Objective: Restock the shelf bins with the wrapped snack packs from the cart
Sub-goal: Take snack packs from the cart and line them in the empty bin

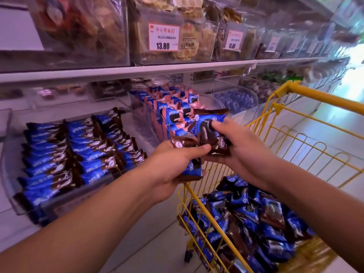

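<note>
At the far left, a clear shelf bin point(11, 186) on the lower shelf holds rows of blue-and-brown wrapped snack packs point(78, 152) laid side by side. To its right, a second clear bin point(216, 103) holds blue-and-pink packs point(173, 107) standing on edge. On the upper shelf point(126, 70), clear boxes of other snacks carry price tags point(164, 37) reading 13.80.

In the middle, above the near corner of the cart, the left hand point(173, 166) grips a blue-and-brown pack point(192, 164), fingers curled round it, thumb on top. Just beside it, touching, the right hand point(238, 146) holds another pack point(211, 131) upright, thumb pressed on its front.

At the right, the yellow wire cart point(319, 97) stands on the pale floor point(155, 233), its basket heaped with loose blue-and-brown packs point(256, 219).
</note>
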Demonstrator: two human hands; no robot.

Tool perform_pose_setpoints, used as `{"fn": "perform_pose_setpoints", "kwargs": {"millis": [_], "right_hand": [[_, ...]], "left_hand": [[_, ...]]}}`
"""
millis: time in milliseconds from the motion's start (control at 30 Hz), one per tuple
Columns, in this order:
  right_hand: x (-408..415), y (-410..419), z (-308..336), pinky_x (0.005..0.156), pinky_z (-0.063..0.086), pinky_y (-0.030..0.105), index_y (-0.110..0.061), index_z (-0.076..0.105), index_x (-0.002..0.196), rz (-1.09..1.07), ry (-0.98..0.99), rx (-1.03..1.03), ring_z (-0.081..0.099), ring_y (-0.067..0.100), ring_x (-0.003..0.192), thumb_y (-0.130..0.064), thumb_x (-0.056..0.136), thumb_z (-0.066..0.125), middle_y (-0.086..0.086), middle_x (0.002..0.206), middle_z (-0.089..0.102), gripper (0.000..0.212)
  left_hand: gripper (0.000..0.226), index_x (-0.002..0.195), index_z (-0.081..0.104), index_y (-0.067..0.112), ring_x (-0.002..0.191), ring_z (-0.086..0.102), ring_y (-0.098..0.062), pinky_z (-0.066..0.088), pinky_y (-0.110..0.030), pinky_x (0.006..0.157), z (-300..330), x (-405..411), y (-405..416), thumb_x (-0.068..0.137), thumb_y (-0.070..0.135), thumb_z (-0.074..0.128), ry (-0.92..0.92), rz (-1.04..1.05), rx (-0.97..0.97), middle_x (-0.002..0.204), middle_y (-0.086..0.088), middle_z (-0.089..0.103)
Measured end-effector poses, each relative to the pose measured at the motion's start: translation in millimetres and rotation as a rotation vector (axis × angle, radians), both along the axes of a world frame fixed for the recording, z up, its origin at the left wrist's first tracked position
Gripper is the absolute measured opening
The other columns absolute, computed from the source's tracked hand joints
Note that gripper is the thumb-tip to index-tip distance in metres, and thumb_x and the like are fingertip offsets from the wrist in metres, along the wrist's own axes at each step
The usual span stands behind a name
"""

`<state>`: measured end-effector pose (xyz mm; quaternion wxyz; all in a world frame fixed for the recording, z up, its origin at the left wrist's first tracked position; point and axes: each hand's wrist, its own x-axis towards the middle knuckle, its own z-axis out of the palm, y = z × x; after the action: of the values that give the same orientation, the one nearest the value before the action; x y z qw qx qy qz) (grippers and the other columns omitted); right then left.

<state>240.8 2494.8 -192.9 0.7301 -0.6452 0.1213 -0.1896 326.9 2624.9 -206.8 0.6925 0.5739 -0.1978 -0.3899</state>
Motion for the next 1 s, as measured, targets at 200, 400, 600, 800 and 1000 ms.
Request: {"fn": "perform_pose_setpoints", "kwargs": {"millis": [200,400,600,800,1000], "right_hand": [[-9,-14,3,0.066,0.058,0.034,-0.026,0.070,0.105,-0.055,0.051,-0.031,0.071,0.026,0.089,-0.028,0.101,0.052,0.012,0.108,0.075,0.018],[-13,-19,8,0.081,0.060,0.040,-0.011,0.067,0.117,0.037,-0.075,0.111,0.071,0.025,0.096,-0.018,0.096,0.058,0.018,0.116,0.071,0.024],[-10,-7,5,0.081,0.061,0.044,-0.008,0.070,0.112,0.078,-0.068,-0.083,0.069,0.028,0.094,-0.015,0.083,0.071,0.022,0.113,0.070,0.030],[-14,-6,2,0.071,0.058,0.026,-0.013,0.077,0.097,0.103,-0.061,-0.364,0.075,0.022,0.087,-0.014,0.067,0.084,0.010,0.099,0.077,0.031],[-9,-6,2,0.069,0.058,0.023,-0.010,0.078,0.086,-0.158,-0.141,-0.212,0.074,0.018,0.078,-0.020,0.069,0.080,0.010,0.086,0.077,0.020]], "left_hand": [[0.027,0.094,0.074,0.014,0.057,0.066,-0.014,0.059,-0.036,0.057,9,11,5,0.074,0.032,0.074,0.185,-0.108,0.014,0.069,-0.005,0.068],[0.047,0.095,0.069,0.011,0.072,0.067,-0.021,0.056,-0.061,0.074,7,27,11,0.078,0.055,0.064,0.476,-0.171,0.016,0.078,-0.006,0.068],[0.070,0.097,0.079,0.016,0.089,0.073,-0.027,0.057,-0.043,0.072,11,32,12,0.064,0.076,0.068,0.359,-0.286,0.053,0.110,-0.013,0.074],[0.054,0.090,0.077,0.017,0.080,0.071,-0.032,0.056,-0.040,0.072,11,36,21,0.073,0.067,0.065,0.273,-0.561,0.269,0.096,-0.011,0.074],[0.040,0.103,0.076,0.007,0.093,0.072,-0.034,0.059,-0.046,0.071,10,38,29,0.076,0.038,0.074,0.365,-0.622,0.119,0.104,-0.019,0.073]]}}
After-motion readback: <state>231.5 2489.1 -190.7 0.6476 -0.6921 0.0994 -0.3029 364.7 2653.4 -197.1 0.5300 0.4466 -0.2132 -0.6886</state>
